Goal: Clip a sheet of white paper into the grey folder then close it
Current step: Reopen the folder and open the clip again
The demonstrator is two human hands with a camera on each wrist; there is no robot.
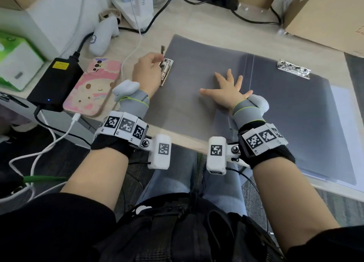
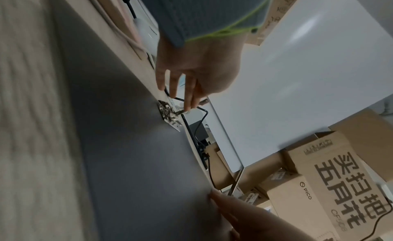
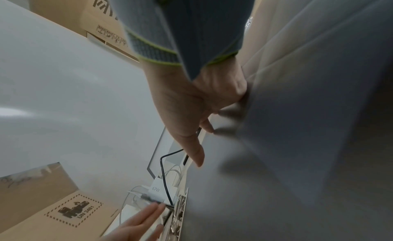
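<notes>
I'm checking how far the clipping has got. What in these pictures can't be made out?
- Head view: white paper sheet shows only as an edge; the open grey folder hides the rest.
- Head view: left hand pinches the raised lever of the left metal clip; the fingers hide the grip point.
- Right wrist view: right hand lies on the folder; blur hides the contact.

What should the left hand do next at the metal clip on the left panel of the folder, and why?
Probably keep lifting the lever. The left hand pinches it, raised above the side clip, while the right hand presses the grey folder flat. No paper lies on that panel; the white paper seems still under the folder.
</notes>
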